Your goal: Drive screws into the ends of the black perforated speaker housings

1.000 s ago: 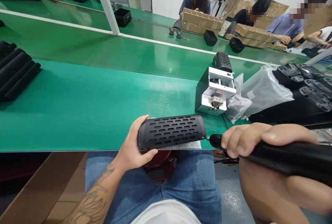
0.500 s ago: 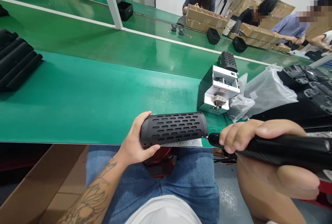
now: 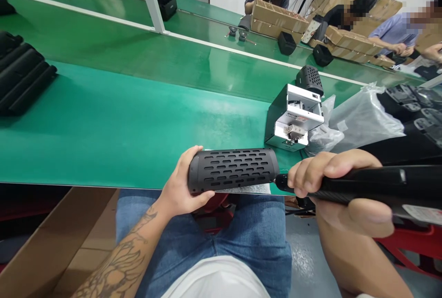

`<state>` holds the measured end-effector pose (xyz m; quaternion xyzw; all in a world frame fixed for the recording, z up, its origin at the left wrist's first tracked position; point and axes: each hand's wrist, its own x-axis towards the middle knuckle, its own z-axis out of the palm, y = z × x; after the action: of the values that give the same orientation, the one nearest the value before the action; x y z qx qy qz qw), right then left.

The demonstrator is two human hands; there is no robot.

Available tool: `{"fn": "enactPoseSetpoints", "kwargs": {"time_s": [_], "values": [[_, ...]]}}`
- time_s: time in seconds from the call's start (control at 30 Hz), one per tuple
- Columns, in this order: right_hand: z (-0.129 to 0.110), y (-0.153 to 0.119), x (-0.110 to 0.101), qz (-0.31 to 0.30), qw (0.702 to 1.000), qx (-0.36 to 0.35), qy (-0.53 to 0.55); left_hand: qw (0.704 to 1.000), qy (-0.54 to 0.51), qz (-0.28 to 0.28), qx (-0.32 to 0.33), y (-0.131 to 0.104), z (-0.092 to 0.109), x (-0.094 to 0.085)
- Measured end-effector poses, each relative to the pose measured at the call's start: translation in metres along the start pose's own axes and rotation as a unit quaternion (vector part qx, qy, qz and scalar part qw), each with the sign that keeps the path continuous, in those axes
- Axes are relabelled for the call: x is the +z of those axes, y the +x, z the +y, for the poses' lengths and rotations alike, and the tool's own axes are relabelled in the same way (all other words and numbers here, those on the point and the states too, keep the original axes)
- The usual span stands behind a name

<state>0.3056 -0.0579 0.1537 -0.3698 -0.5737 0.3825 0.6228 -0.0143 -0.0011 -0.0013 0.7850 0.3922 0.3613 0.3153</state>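
A black speaker housing (image 3: pixel 235 170) with rows of slots lies lengthwise at the table's near edge, on a pale sheet (image 3: pixel 247 189) that looks like bubble wrap. My left hand (image 3: pixel 184 180) is closed around its left end, thumb at the near side and fingers at the far side. In my right hand (image 3: pixel 340 183) is a black electric screwdriver (image 3: pixel 366 187), held level with the fingers wrapped over it. Its tip meets the near corner of the housing's right end; the screw there is too small to make out.
A silver-and-black screw feeder (image 3: pixel 293 118) stands beyond the right end, with another slotted housing (image 3: pixel 310 80) behind it. Clear plastic bags (image 3: pixel 366 113) and black parts fill the right side. Black housings (image 3: pixel 24 74) are stacked at left. Co-workers sit across the green table (image 3: pixel 103 137) behind cardboard boxes (image 3: pixel 278 19).
The screwdriver and my right hand have shifted slightly left and up, the tip staying at the housing's right end. My left hand keeps its grip. The view has tilted a little.
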Motion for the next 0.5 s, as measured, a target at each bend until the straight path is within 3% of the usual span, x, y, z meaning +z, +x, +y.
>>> {"fn": "enactPoseSetpoints", "kwargs": {"time_s": [0.33, 0.5], "values": [[0.003, 0.001, 0.000, -0.040, 0.998, 0.033, 0.028, 1.000, 0.006, -0.001, 0.007, 0.000, 0.000, 0.001], [-0.012, 0.001, -0.004, -0.035, 0.999, 0.035, 0.015, 1.000, 0.001, -0.006, -0.003, -0.001, -0.002, 0.001]]}}
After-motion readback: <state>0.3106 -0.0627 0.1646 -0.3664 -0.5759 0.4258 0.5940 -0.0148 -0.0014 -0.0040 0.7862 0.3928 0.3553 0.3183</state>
